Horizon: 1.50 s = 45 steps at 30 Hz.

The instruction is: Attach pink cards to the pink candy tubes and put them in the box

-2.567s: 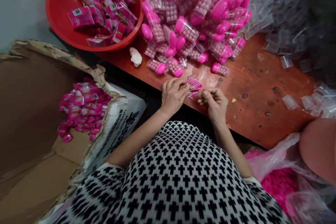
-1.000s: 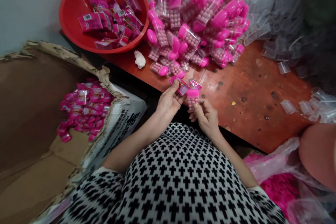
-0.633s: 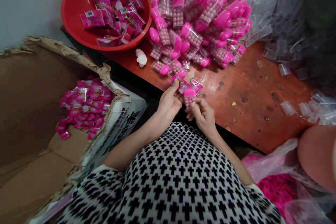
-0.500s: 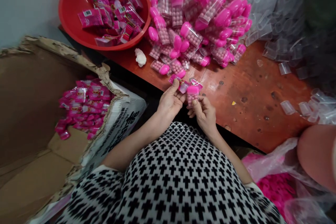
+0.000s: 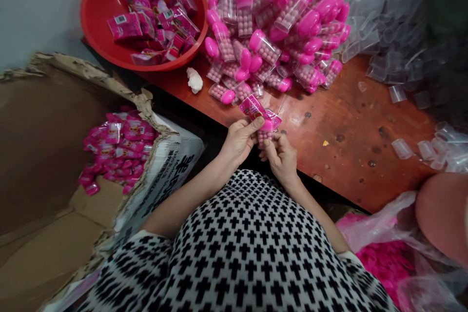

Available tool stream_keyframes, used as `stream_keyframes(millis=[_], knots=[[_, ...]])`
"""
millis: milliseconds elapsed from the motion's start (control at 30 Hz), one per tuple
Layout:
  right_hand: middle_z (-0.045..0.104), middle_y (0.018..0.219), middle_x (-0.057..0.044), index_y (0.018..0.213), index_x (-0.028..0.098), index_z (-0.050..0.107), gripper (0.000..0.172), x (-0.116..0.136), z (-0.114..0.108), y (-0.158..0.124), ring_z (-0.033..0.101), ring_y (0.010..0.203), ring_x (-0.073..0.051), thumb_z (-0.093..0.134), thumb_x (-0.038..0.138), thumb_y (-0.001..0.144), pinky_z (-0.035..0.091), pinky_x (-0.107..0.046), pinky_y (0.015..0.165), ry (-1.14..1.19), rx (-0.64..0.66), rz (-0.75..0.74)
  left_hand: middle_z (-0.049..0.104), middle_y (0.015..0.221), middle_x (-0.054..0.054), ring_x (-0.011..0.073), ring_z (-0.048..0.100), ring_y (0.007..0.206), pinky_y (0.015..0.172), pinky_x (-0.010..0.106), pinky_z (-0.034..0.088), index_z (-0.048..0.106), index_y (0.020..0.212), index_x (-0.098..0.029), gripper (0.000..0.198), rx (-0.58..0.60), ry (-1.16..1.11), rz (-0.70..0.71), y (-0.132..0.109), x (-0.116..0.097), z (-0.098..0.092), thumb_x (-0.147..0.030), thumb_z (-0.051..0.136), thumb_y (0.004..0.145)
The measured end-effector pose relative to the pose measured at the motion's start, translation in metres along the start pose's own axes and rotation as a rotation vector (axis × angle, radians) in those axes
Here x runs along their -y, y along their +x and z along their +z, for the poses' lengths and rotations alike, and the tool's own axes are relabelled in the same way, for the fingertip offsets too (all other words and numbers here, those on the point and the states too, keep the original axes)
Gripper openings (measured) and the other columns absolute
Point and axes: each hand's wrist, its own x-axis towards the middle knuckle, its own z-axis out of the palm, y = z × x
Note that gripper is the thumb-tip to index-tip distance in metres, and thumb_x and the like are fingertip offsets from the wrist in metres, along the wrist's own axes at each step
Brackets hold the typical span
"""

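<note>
1. Cardboard box point(image 5: 32, 170) on my left: large black characters point(image 5: 188, 168) and smaller print point(image 5: 168, 174), too slanted to read.
2. Pink packets point(image 5: 126, 31) in the red basin point(image 5: 91, 7): barcodes point(image 5: 120, 19).
3. Pink wrapper point(image 5: 252, 106) in my left grip point(image 5: 242, 139): lettering too small to read.

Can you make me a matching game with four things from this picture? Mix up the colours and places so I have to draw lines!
Things:
1. round bowl
2. cardboard box
3. small lump
4. nearest capped bottle

Colours, places and states:
A. torn along its edge
B. held between the left hand and the right hand
C. bright red
D. white

Right pairs: 1-C, 2-A, 3-D, 4-B.
</note>
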Motion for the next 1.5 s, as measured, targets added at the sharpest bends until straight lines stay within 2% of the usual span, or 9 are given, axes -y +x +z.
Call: stream_keyframes(millis=[267, 467, 633, 833, 1033, 1233, 1300, 1367, 1500], knots=[[0.070, 0.066, 0.004, 0.094, 0.021, 0.053, 0.038, 0.002, 0.000, 0.004, 0.058, 0.040, -0.007, 0.061, 0.058, 0.088, 0.052, -0.018, 0.039, 0.363, 0.190, 0.130, 0.064, 0.057, 0.002, 0.0095, 0.057, 0.048, 0.047, 0.021, 0.045, 0.065, 0.061, -0.010, 0.044, 0.074, 0.157, 0.025, 0.003, -0.006, -0.007, -0.043, 0.093, 0.054], [0.072, 0.074, 0.003, 0.098, 0.021, 0.058, 0.031, -0.003, 0.002, 0.002, 0.065, 0.051, -0.007, 0.065, 0.050, 0.088, 0.055, -0.017, 0.047, 0.169, -0.019, 0.013, 0.064, 0.055, 0.002, 0.0103, 0.057, 0.048, 0.047, 0.022, 0.047, 0.068, 0.058, -0.010, 0.037, 0.058, 0.250, 0.058, 0.002, -0.006, -0.006, -0.038, 0.092, 0.055], [0.068, 0.064, 0.005, 0.091, 0.021, 0.056, 0.039, -0.002, 0.003, 0.006, 0.057, 0.040, -0.007, 0.065, 0.058, 0.085, 0.050, -0.018, 0.037, 0.421, 0.093, 0.148, 0.061, 0.053, 0.001, 0.0081, 0.053, 0.043, 0.041, 0.021, 0.042, 0.066, 0.057, -0.010, 0.039, 0.039, 0.224, 0.015, -0.003, 0.001, -0.004, -0.039, 0.092, 0.054], [0.068, 0.066, 0.005, 0.088, 0.021, 0.054, 0.040, -0.002, 0.005, 0.008, 0.061, 0.045, -0.007, 0.071, 0.056, 0.082, 0.051, -0.017, 0.042, 0.452, 0.043, 0.154, 0.056, 0.050, 0.000, 0.0107, 0.051, 0.036, 0.035, 0.025, 0.042, 0.064, 0.056, -0.010, 0.041, 0.077, 0.206, -0.034, -0.009, 0.004, -0.003, -0.040, 0.092, 0.054], [0.074, 0.084, 0.002, 0.110, 0.024, 0.054, 0.046, 0.000, 0.001, 0.004, 0.073, 0.069, -0.013, 0.074, 0.053, 0.081, 0.062, -0.026, 0.061, 0.510, 0.153, 0.111, 0.068, 0.064, 0.004, 0.0097, 0.063, 0.058, 0.056, 0.020, 0.052, 0.070, 0.063, -0.008, 0.036, -0.041, 0.053, 0.038, -0.012, -0.001, -0.006, -0.032, 0.095, 0.051], [0.067, 0.061, 0.008, 0.090, 0.024, 0.050, 0.041, 0.004, 0.007, 0.012, 0.069, 0.054, -0.012, 0.076, 0.053, 0.079, 0.061, -0.025, 0.056, 0.479, 0.096, 0.122, 0.062, 0.056, 0.001, 0.0070, 0.054, 0.049, 0.048, 0.019, 0.045, 0.066, 0.057, -0.008, 0.038, 0.000, 0.074, -0.005, -0.024, 0.005, -0.005, -0.031, 0.095, 0.049], [0.070, 0.065, 0.007, 0.092, 0.024, 0.050, 0.043, 0.007, 0.009, 0.015, 0.070, 0.055, -0.012, 0.078, 0.053, 0.076, 0.061, -0.025, 0.057, 0.496, 0.121, 0.128, 0.066, 0.060, 0.002, 0.0094, 0.059, 0.053, 0.053, 0.021, 0.049, 0.066, 0.059, -0.010, 0.038, -0.042, 0.050, 0.075, -0.032, -0.002, -0.007, -0.032, 0.096, 0.050], [0.074, 0.074, 0.004, 0.096, 0.024, 0.051, 0.044, 0.010, 0.008, 0.017, 0.071, 0.060, -0.013, 0.078, 0.052, 0.076, 0.061, -0.025, 0.058, 0.506, 0.128, 0.133, 0.073, 0.072, 0.004, 0.0144, 0.068, 0.065, 0.065, 0.026, 0.057, 0.068, 0.066, -0.014, 0.039, -0.144, 0.006, 0.267, -0.040, -0.017, -0.014, -0.043, 0.093, 0.056], [0.075, 0.076, 0.002, 0.096, 0.023, 0.054, 0.038, 0.011, -0.009, 0.022, 0.070, 0.057, -0.011, 0.074, 0.051, 0.081, 0.058, -0.022, 0.053, 0.478, 0.030, 0.090, 0.077, 0.100, 0.007, 0.0175, 0.073, 0.090, 0.091, 0.034, 0.058, 0.071, 0.105, -0.018, 0.069, -0.380, -0.033, 0.702, -0.048, -0.045, -0.040, -0.079, 0.052, 0.080]])
